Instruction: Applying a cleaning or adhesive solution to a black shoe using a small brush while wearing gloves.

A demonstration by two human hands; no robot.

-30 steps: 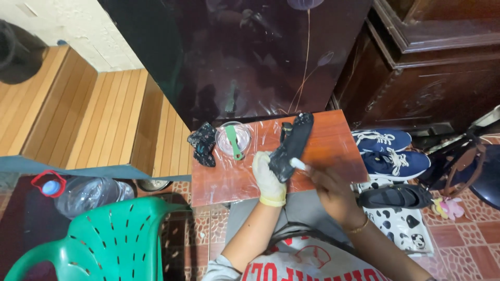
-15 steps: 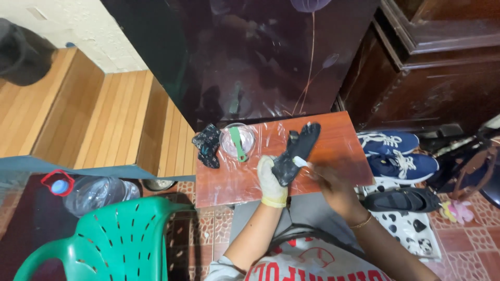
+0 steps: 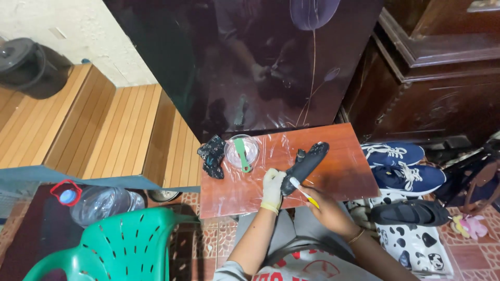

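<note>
Green chair (image 3: 125, 244), blue sneakers (image 3: 401, 164)

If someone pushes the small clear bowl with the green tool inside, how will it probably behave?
The clear bowl looks thin and light, so it would probably slide easily on the glossy plastic sheet covering the small table. The green tool leans over its rim, so a sharp push might tip the tool out. It seems low and wide, unlikely to topple.

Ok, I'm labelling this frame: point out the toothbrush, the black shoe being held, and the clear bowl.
toothbrush (image 3: 302, 190), head view, on its white shaft near the bristles.
black shoe (image 3: 304, 165), head view, mid-body.
clear bowl (image 3: 231, 154), head view, on its left rim.
</note>
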